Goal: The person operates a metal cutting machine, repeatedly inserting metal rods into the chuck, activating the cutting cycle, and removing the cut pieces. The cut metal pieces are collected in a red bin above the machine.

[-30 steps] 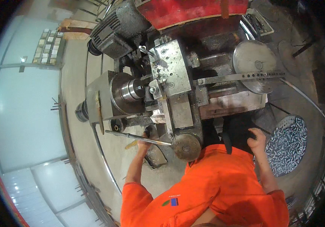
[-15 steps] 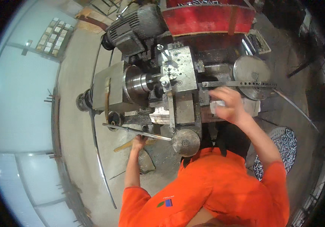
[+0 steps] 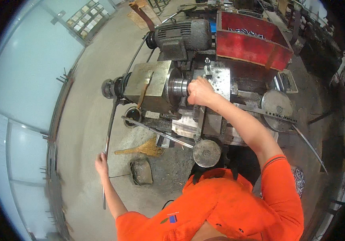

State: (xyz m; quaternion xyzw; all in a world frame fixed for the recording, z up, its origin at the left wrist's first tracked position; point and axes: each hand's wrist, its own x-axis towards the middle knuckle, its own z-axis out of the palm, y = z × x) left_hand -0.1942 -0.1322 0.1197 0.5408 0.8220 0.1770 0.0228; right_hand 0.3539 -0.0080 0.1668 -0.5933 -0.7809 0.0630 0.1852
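My left hand [image 3: 101,164] is out to the left, closed at the long metal lever [image 3: 110,132] that runs down from the spindle end of a lathe-like machine. My right hand [image 3: 200,91] reaches across to the front of the round steel chuck [image 3: 177,86], beside the flat tool block [image 3: 221,80]. Its fingers are curled together; whatever they hold is hidden beneath them. A second metal rod lever [image 3: 160,133] slants toward a round steel disc [image 3: 207,153] just before my body, with neither hand on it.
Behind the machine stand a grey motor [image 3: 184,34] and a red box [image 3: 244,46] holding small metal parts. On the right are a large disc [image 3: 277,108] with a perforated bar and a container of small metal parts [image 3: 299,180]. A straw broom [image 3: 150,148] and a dustpan [image 3: 141,172] lie on the floor.
My right hand has moved left from beside the perforated bar to the chuck. My left hand has left the slanting rod's area for the long lever farther left. The view has shifted.
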